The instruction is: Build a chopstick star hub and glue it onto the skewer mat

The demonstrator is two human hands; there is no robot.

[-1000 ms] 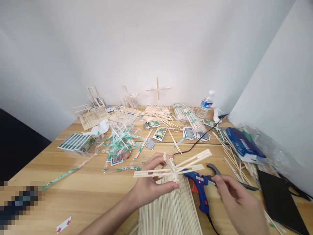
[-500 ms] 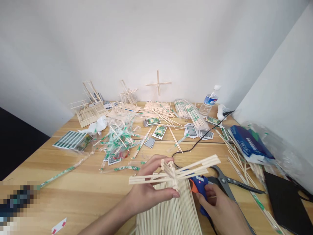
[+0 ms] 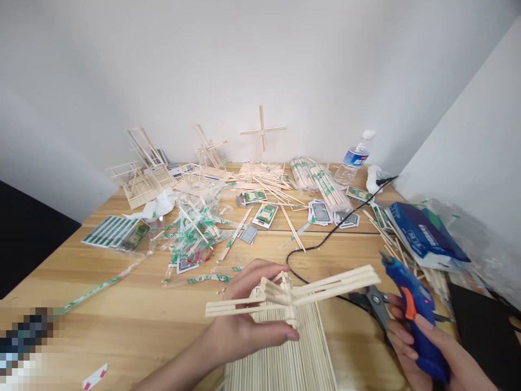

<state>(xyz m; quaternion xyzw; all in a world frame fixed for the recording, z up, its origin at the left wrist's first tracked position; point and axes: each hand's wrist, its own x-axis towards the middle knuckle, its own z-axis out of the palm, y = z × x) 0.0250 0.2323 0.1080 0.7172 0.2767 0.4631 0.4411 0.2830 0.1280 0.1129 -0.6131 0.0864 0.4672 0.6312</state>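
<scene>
A: Where's the stick frame (image 3: 334,285) sitting?
Me: Pinched in my left hand (image 3: 244,326), over the stick bundle (image 3: 280,364) near the front edge of the worktop (image 3: 101,271). Right hand (image 3: 402,353) is gripping the glue gun (image 3: 423,326).
A: Risks?
Me: Gun nozzle (image 3: 385,258) is right by the frame; one slip could smear glue in the wrong spot.

A frame of glued wooden sticks (image 3: 287,296), with a thick hub of short stacked sticks and long flat arms spreading left and right, is held tilted slightly in the left hand (image 3: 244,320), fingers curled behind it and thumb below. Just beside the frame's right end, the right hand (image 3: 401,339) grips a blue glue gun (image 3: 415,296) with an orange trigger, its narrow tip pointing up and left.
</scene>
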